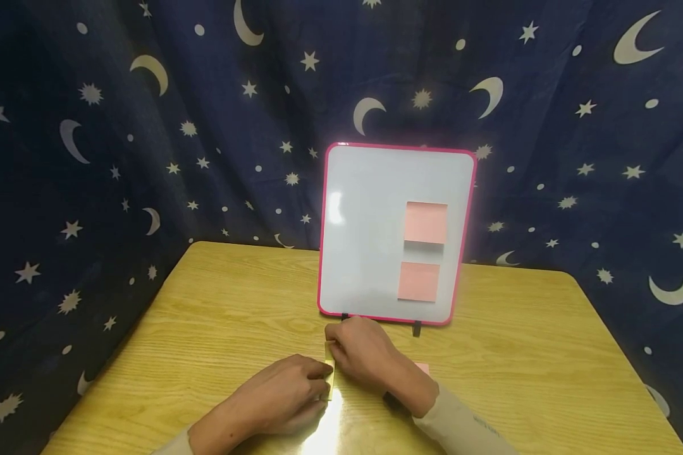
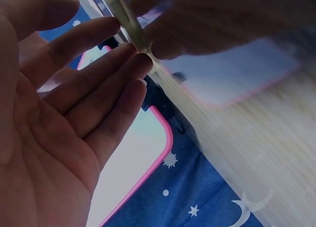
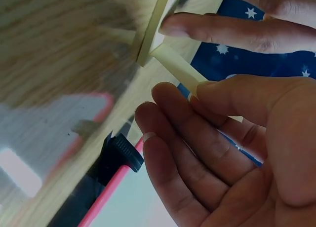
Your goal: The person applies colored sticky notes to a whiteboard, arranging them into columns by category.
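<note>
A yellow sticky-note pad (image 1: 330, 382) lies on the table in front of the whiteboard, partly covered by my left hand (image 1: 287, 395). Fairly straight left fingers (image 2: 94, 64) rest their tips on the pad, while the left thumb stays apart from it. My right hand (image 1: 364, 351) is at the pad's far end. Between thumb and finger it pinches a yellow sheet (image 3: 177, 66), which angles up from the pad, as the right wrist view shows. The remaining right fingers (image 3: 180, 138) extend beside it.
A pink-framed whiteboard (image 1: 370, 253) stands upright on black stand feet (image 1: 417, 328). Two pink sticky notes, an upper note (image 1: 425, 222) and a lower note (image 1: 418, 282), are on its right side. Something pink (image 1: 423, 367) shows behind the right wrist. A star-patterned curtain (image 1: 165, 126) hangs behind the table.
</note>
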Demonstrator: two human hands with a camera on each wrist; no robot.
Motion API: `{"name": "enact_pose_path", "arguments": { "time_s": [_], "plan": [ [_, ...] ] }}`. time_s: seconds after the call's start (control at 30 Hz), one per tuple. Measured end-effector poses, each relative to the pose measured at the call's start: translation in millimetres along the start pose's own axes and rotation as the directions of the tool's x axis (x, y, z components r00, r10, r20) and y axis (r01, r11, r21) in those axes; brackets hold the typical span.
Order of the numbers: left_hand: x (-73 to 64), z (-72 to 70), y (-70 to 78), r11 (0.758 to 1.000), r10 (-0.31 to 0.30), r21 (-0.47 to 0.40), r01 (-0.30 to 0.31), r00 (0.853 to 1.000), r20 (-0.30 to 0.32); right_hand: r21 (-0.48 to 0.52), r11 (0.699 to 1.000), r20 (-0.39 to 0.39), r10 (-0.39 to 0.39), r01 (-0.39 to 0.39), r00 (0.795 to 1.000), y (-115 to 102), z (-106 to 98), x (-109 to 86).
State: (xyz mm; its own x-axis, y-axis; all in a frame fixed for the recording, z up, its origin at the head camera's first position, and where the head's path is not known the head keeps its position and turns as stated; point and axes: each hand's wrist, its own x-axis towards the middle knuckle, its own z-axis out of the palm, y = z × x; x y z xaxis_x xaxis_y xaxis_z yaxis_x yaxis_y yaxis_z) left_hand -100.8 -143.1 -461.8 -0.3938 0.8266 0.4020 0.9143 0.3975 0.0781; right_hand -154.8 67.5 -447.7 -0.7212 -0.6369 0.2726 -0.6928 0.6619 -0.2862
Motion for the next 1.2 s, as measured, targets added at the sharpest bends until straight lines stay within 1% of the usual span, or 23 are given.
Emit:
{"name": "enact_pose_path", "arguments": {
  "time_s": [0.17, 0.3, 0.37, 0.47, 0.57, 0.67, 0.77, 1.0, 1.1, 1.2],
  "plan": [
    [-0.5, -0.2, -0.2, 1.0, -0.003, -0.004, 0.003, 1.0, 0.003, -0.016, 1.0, -0.028, -0.012, 0.012, 1.0, 1, -1, 2.8],
    [-0.5, -0.5, -1.0, 1.0, 0.011, -0.004, -0.011, 1.0, -0.004, -0.029, 1.0, -0.032, -0.011, 0.01, 0.999, 1, -4, 5.7],
    [-0.6, -0.7, -1.2, 1.0, 0.017, -0.003, -0.017, 1.0, -0.009, -0.029, 1.0, -0.048, -0.007, 0.005, 0.999, 0, -6, 7.2],
    [-0.4, -1.0, -1.6, 1.0, 0.021, -0.003, -0.021, 1.0, -0.01, -0.018, 1.0, -0.1, 0.01, -0.012, 0.995, 0, -12, 9.8],
    [-0.2, -1.1, -2.0, 1.0, 0.019, -0.006, -0.02, 1.0, -0.008, 0.002, 1.0, -0.16, 0.019, -0.019, 0.987, 0, -18, 12.2],
    [-0.6, -1.2, -2.3, 1.0, 0.012, -0.013, -0.012, 1.0, 0.0, -0.001, 1.0, -0.192, 0.01, -0.01, 0.981, 0, -22, 13.9],
    [-1.2, -1.6, -3.5, 1.0, 0.001, -0.015, -0.001, 1.0, 0.025, -0.01, 1.0, -0.213, 0.01, -0.013, 0.977, 0, -24, 14.6],
    [2.1, -4.7, -7.9, 0.999, -0.032, -0.021, 0.034, 0.994, 0.104, 0.024, 1.0, -0.272, 0.019, -0.013, 0.962, 2, -29, 14.9],
    [3.7, -6.0, -9.6, 0.998, -0.054, -0.027, 0.058, 0.99, 0.133, 0.012, 1.0, -0.311, 0.002, 0.001, 0.95, 3, -32, 15.0],
    [5.4, -5.8, -11.2, 0.995, -0.082, -0.042, 0.088, 0.987, 0.137, 0.001, 1.0, -0.355, -0.026, 0.028, 0.935, 5, -34, 15.1]
  ]
}}
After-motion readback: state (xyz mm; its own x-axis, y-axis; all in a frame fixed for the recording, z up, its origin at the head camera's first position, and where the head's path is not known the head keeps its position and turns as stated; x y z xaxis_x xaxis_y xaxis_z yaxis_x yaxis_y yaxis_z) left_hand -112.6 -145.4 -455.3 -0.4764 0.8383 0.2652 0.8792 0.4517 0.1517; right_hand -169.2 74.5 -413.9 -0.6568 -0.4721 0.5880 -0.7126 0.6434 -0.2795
